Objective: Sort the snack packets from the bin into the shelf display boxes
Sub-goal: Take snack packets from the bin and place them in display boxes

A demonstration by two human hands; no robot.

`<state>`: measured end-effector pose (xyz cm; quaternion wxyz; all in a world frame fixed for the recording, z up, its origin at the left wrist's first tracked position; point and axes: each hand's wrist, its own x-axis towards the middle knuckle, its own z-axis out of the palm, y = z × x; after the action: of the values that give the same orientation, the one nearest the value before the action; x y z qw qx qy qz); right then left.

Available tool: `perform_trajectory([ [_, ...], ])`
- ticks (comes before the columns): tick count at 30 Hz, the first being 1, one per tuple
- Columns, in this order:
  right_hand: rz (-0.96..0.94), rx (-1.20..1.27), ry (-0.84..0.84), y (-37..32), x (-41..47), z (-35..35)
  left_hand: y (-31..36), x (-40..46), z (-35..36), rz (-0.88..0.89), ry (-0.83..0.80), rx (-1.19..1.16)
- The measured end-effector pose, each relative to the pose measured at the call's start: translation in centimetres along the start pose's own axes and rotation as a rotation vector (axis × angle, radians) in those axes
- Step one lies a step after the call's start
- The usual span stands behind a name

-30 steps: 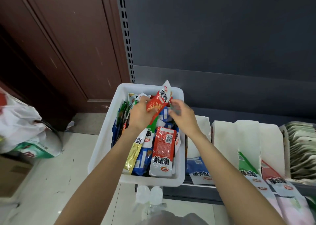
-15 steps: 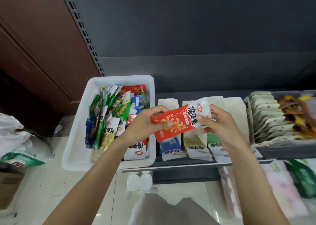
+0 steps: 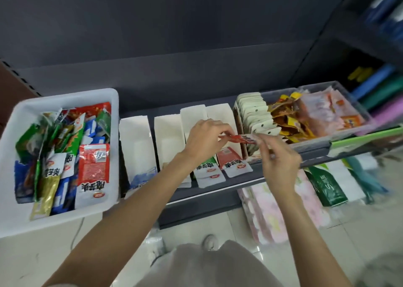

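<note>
Both hands pinch one red packet (image 3: 237,138), left hand (image 3: 204,141) on its left end, right hand (image 3: 280,162) on the blurry white end, held flat over the red-packet box (image 3: 232,155). White bin (image 3: 65,94) sits at 9 o'clock, stuffed with mixed packets.

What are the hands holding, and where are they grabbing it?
One red snack packet, seen edge-on above the red display box. The left hand pinches its left end, and the right hand pinches its right end.

A single head-worn view looks steeply down and forward, close over the shelf edge (image 3: 209,189). It takes in the white bin (image 3: 65,95) at left and the floor (image 3: 250,232) below.
</note>
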<state>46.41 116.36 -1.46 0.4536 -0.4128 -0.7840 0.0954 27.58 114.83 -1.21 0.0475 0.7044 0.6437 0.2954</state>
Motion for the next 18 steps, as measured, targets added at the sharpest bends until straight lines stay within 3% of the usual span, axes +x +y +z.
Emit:
perform_trajectory([
  [2, -0.044, -0.064, -0.08, 0.4, -0.6, 1.3, -0.8, -0.4, 1.3, -0.046, 0.003, 0.135],
  [6, -0.162, -0.215, -0.322, 1.7, -0.9, 2.9, -1.6, -1.3, 2.1, -0.107, -0.272, 0.329],
  [8, -0.257, -0.277, -0.447, 2.3, -0.9, 2.9, -1.8, -1.8, 2.1, -0.091, -0.309, 0.349],
  [13, -0.314, -0.295, -0.717, 3.0, -1.3, 2.1, -2.4, -2.7, 1.6, -0.07, -0.346, 0.189],
  [16, -0.262, -0.195, -0.744, 2.2, -0.8, 1.4, -1.2, -3.5, -0.4, -0.109, -0.369, 0.085],
  [18, -0.204, -0.065, -0.699, 0.7, 0.2, 0.8, 0.0, -4.5, -2.6, -0.133, -0.268, -0.014],
])
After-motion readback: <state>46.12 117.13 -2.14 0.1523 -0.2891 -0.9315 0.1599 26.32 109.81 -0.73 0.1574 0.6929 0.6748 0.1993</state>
